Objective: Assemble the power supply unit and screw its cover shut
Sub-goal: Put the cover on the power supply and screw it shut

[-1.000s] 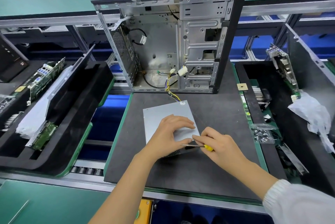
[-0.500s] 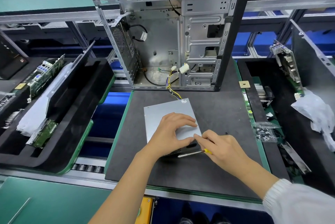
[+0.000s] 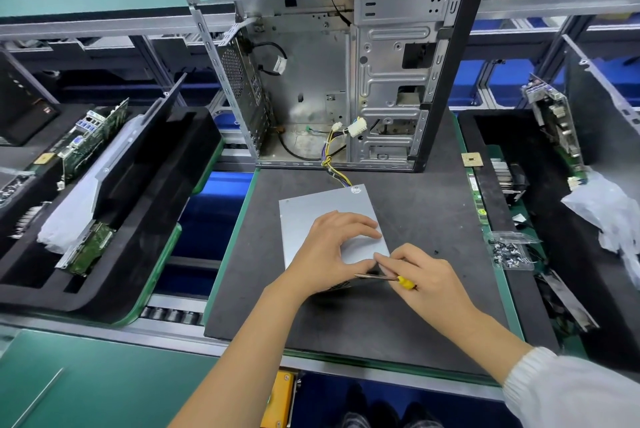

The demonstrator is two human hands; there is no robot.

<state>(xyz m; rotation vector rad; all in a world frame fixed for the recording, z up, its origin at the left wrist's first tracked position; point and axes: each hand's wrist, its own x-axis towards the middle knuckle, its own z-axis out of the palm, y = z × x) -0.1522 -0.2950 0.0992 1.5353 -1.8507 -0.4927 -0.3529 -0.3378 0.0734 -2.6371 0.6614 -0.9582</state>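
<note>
Power supply unit (image 3: 322,213): flat grey metal box, plain sheet cover facing up, perforated vent grille on the near side wall. I see it lying flat on the dark mat (image 3: 433,206), in front of the open computer case (image 3: 346,74). Long axis runs away from me, tilted slightly left at the far end. Coloured cable bundle (image 3: 334,168) exits the far right corner and leads into the case.

Left hand (image 3: 329,251): fingers curved, resting on the cover, thumb pressed at the near edge.

Right hand (image 3: 426,278): fingers curled round a yellow-handled screwdriver (image 3: 384,278). Shaft lies almost level, pointing left across the unit's near right corner. Tip hidden by the left thumb.

Small bag of screws (image 3: 510,251) off to the right.
</note>
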